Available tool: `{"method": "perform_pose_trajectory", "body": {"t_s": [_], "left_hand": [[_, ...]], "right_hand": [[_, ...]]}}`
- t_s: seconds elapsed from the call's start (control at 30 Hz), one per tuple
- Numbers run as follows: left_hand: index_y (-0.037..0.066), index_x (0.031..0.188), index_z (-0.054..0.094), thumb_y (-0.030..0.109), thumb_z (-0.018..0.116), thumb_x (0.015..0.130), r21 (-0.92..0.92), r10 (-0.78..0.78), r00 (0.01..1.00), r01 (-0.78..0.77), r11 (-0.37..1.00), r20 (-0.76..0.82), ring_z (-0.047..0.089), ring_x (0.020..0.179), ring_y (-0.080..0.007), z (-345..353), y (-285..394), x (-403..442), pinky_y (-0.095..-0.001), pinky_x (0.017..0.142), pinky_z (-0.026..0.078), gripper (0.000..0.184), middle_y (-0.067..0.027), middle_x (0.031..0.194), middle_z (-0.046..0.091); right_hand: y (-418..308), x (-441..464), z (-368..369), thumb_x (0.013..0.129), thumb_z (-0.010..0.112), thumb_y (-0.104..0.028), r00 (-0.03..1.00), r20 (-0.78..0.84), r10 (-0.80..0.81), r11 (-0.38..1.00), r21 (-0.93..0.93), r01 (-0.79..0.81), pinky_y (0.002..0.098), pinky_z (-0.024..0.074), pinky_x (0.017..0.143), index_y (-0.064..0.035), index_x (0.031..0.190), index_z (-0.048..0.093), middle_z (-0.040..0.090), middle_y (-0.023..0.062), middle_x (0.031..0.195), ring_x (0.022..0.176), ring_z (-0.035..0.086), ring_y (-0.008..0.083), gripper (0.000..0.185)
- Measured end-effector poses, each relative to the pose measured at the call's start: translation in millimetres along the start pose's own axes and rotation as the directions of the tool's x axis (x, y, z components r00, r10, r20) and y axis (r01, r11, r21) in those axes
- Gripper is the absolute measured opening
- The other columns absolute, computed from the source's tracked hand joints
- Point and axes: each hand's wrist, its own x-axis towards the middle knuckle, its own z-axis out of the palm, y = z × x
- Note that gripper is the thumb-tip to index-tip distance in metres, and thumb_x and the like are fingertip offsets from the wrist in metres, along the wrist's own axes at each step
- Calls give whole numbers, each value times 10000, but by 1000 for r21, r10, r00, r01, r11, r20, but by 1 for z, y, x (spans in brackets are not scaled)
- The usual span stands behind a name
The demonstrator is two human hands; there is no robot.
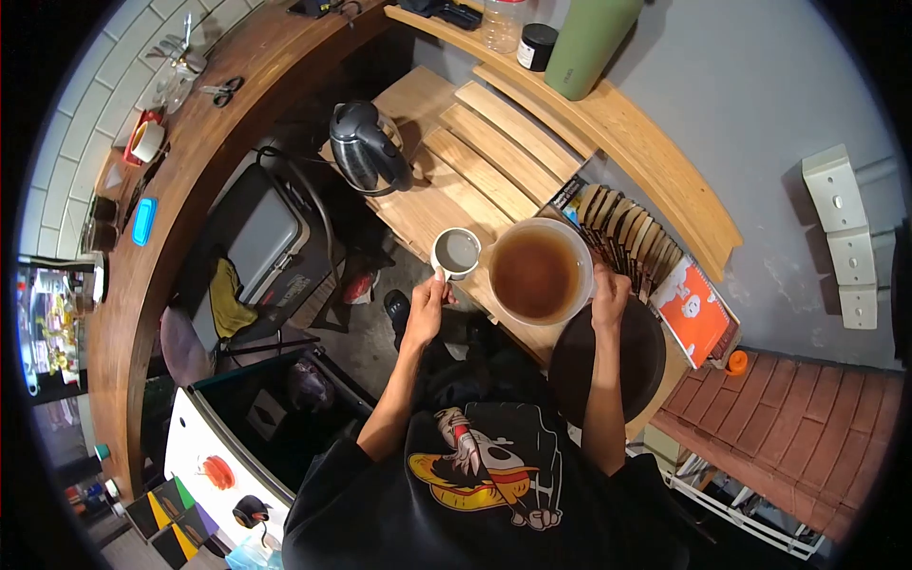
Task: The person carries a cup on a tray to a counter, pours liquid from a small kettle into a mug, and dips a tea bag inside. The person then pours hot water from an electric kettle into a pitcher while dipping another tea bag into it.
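White cup (pixel 456 251): one, its handle pinched in the left hand (pixel 427 310), just left of the pitcher (pixel 538 271) on my feed; whether the two touch, I cannot tell. Pitcher: one, translucent, containing brown liquid (pixel 534 277), gripped at its side by the right hand (pixel 608 296). Kettle (pixel 364 152): one, black, upright on the slatted tabletop (pixel 508 138). Green bottle (pixel 591 52): one, on the wooden shelf (pixel 655 142).

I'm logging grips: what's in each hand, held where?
Left hand: the white cup, by its handle. Right hand: the translucent pitcher, on the side opposite its spout.
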Motion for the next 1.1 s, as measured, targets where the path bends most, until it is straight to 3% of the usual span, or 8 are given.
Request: {"method": "perform_pose_trajectory", "body": {"t_s": [0.57, 0.67, 0.77, 0.87, 0.93, 1.1], "left_hand": [[33, 723, 456, 405, 349, 1012, -56, -12, 1000, 13, 998, 15, 474, 696, -115, -9, -2, -3, -291, 702, 459, 483, -5, 708, 439], [30, 723, 453, 407, 348, 1012, -45, -4, 1000, 5, 999, 28, 476, 700, -117, -9, -3, -4, -290, 703, 457, 486, -5, 708, 439], [28, 726, 452, 407, 348, 1012, -65, 4, 999, -2, 998, 35, 476, 701, -118, -8, -4, -5, -292, 706, 459, 486, -6, 712, 441], [26, 732, 455, 401, 348, 1013, -78, 0, 999, 3, 997, 36, 476, 701, -118, -9, -3, -6, -295, 711, 467, 480, -7, 719, 444], [25, 736, 457, 395, 348, 1014, -80, 3, 1000, 0, 997, 30, 476, 701, -117, -10, -4, -7, -296, 714, 472, 476, -7, 723, 444], [26, 736, 455, 373, 343, 1019, -42, -10, 1000, 11, 999, 23, 473, 699, -110, -13, 1, -8, -296, 716, 477, 462, -7, 723, 438]], "right_hand": [[-5, 4, 5, 902, 532, -168, 999, 36, -35, 990, -136, 40, 331, 227, 491, -18, 571, 343, 299, -25, 541, 531, 315, 83, 410], [7, 2, 7, 903, 534, -172, 993, -89, -76, 985, -161, 61, 332, 224, 488, -15, 572, 337, 302, -26, 537, 527, 312, 85, 415], [-6, 3, 6, 894, 565, -192, 1000, -12, -23, 994, -108, 21, 321, 186, 479, -32, 530, 342, 302, -50, 506, 498, 272, 67, 456], [-7, 4, 6, 894, 559, -183, 995, 25, -96, 978, -182, 99, 327, 184, 482, -33, 542, 322, 288, -41, 509, 503, 266, 74, 451], [-20, 2, 11, 906, 531, -180, 998, 39, -50, 976, -211, 57, 349, 228, 495, 9, 576, 352, 299, 9, 528, 527, 310, 102, 420], [-32, 2, 20, 903, 534, -173, 998, 39, -49, 981, -188, 56, 356, 240, 498, 33, 591, 374, 305, 27, 523, 521, 322, 107, 407]]}}
